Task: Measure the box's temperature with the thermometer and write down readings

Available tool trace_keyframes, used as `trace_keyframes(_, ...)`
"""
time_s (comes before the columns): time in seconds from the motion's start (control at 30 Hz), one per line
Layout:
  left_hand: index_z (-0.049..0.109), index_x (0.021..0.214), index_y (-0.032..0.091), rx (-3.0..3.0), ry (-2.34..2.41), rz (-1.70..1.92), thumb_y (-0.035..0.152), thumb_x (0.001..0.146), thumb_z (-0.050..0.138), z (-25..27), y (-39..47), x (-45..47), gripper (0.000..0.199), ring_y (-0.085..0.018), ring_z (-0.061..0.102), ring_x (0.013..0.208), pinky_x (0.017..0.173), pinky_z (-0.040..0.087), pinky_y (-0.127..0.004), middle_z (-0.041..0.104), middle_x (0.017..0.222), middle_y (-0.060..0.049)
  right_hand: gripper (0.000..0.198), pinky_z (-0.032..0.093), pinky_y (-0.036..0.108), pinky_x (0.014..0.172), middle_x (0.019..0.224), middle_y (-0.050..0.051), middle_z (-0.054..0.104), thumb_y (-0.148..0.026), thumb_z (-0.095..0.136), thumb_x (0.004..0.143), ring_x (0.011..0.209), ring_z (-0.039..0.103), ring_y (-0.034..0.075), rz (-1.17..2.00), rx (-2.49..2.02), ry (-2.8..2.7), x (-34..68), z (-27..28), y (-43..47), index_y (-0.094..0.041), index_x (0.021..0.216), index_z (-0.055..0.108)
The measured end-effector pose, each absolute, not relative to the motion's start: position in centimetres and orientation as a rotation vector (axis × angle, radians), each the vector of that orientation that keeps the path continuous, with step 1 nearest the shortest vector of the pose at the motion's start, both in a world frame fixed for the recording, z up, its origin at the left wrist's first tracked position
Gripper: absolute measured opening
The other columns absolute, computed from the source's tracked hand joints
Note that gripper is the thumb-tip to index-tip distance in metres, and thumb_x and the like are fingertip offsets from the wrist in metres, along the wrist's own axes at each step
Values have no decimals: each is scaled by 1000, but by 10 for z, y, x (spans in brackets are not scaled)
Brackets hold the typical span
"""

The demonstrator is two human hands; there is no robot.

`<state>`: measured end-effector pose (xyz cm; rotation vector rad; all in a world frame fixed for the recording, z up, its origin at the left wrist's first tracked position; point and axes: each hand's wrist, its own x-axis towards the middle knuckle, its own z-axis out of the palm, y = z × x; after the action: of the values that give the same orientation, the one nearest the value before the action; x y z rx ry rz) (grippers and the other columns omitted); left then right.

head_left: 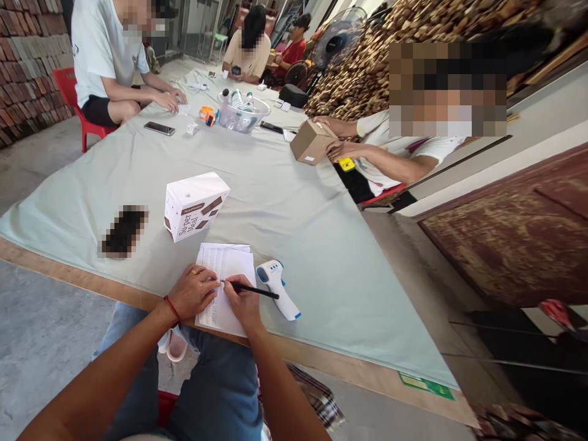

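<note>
Right hand (245, 303) grips black pen (250, 289), tip on paper sheets (225, 269) at near surface (298, 202) edge. Left hand (193, 291) lies flat, fingers loose, pinning sheets steady. Infrared thermometer (278, 288) just beside.

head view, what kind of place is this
Probably a makeshift shared work area in a semi-open yard or shed, not an office. A long table covered with pale cloth seats several people, stacked bricks stand on the left, and a floor fan stands on bare concrete.
</note>
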<state>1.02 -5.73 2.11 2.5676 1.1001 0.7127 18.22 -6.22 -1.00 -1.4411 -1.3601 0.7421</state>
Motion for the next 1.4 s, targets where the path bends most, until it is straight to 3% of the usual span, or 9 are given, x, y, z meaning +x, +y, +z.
trace_keyframes(1.4, 67, 102, 21, 2554, 1099, 688, 24, 89, 54, 22, -58, 10, 18, -22, 52, 105, 100, 39, -41, 64, 109, -5, 13, 47, 29, 59, 61, -1, 61, -35, 55, 70, 58, 56, 16, 699, -1454, -1299, 179, -7, -65, -22, 67, 56)
